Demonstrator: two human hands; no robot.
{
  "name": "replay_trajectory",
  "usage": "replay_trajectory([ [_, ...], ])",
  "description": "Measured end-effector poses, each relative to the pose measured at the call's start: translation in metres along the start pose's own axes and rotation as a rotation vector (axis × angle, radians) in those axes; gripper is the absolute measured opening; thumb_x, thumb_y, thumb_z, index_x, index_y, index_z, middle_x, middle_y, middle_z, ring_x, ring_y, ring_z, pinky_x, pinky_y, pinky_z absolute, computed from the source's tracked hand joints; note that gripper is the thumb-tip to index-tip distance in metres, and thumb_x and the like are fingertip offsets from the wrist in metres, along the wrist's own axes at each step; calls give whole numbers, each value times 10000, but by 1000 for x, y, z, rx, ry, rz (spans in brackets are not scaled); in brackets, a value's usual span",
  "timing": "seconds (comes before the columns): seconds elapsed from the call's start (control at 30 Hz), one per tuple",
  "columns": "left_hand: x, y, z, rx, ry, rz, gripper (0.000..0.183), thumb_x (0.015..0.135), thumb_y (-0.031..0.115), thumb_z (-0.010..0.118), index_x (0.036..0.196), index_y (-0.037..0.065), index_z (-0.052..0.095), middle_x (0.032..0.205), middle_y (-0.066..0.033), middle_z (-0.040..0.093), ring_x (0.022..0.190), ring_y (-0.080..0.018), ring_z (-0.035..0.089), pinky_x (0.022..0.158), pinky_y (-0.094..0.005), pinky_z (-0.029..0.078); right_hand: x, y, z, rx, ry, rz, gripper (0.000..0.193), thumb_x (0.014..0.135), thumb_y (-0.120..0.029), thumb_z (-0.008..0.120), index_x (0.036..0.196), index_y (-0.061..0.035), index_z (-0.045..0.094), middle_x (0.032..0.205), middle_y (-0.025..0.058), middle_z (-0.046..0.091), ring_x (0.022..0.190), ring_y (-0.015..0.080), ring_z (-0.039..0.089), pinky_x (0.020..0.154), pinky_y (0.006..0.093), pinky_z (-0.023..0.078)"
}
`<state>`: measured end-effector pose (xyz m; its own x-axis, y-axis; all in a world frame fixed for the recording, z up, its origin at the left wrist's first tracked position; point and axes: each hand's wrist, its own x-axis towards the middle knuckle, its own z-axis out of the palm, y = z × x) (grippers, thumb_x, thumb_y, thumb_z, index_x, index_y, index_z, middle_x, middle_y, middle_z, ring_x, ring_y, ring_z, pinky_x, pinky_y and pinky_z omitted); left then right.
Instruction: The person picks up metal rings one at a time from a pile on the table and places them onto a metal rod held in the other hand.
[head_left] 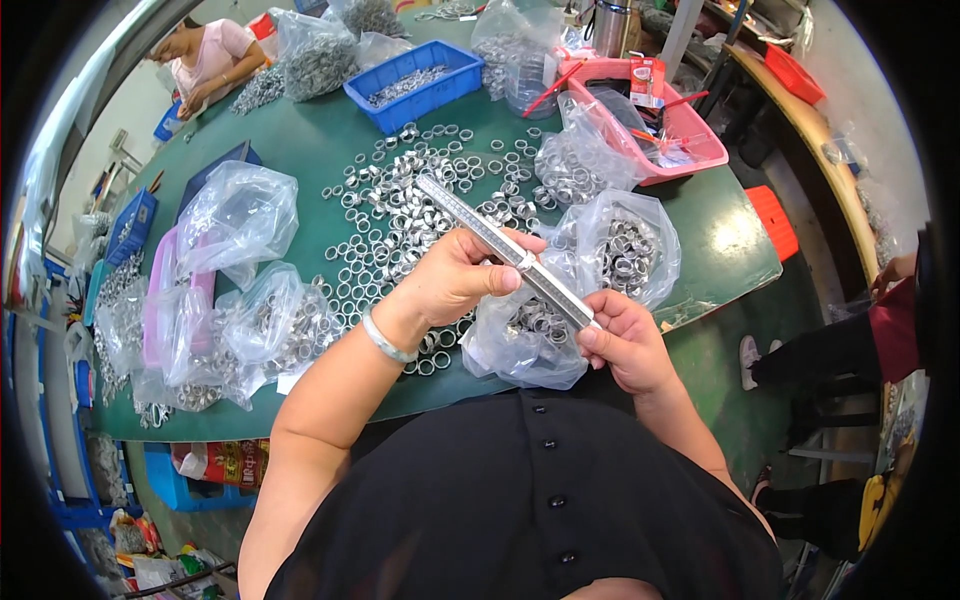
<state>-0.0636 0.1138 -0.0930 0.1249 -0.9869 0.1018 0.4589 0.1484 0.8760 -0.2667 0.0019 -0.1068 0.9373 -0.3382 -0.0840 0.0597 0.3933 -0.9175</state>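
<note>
In front of me a long silvery ring mandrel [470, 220] with graduation marks lies slantwise, its far end pointing up and left. A metal ring [527, 262] appears to sit around its middle. My left hand [455, 278] is closed on the mandrel beside that ring, thumb stretched along the near side. Fingers of my right hand [630, 345] pinch the mandrel's near end. Beneath and beyond lies a wide heap of metal rings [400, 205] on the green table [715, 240]. Clear plastic bags of rings [625, 250] stand close to my right hand.
A blue bin [430, 78] of small metal parts and a pink basket [700, 150] stand at the back. Bags [240, 220] and a lilac tray [160, 300] are at left. A person [205, 60] sits far left; others stand at right. A red bin [773, 222] is beyond the right edge.
</note>
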Motion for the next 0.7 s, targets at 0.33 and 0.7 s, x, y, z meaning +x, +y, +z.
replay_trajectory([
  [0.33,-1,4,5,45,7,65,327,708,63,659,1012,-4,558,899,-48,587,846,-131,543,784,-265,423,-2,0,-1,-24,-28,-11,225,780,-91,581,968,-13,485,716,-8,524,581,23,461,485,150,365],
  [0.7,2,24,12,90,9,199,335,736,137,647,1003,-28,530,891,-51,525,696,-61,473,571,-169,371,2,-20,9,-98,-45,-5,217,799,-127,562,971,-18,487,688,-19,510,560,14,441,462,147,340],
])
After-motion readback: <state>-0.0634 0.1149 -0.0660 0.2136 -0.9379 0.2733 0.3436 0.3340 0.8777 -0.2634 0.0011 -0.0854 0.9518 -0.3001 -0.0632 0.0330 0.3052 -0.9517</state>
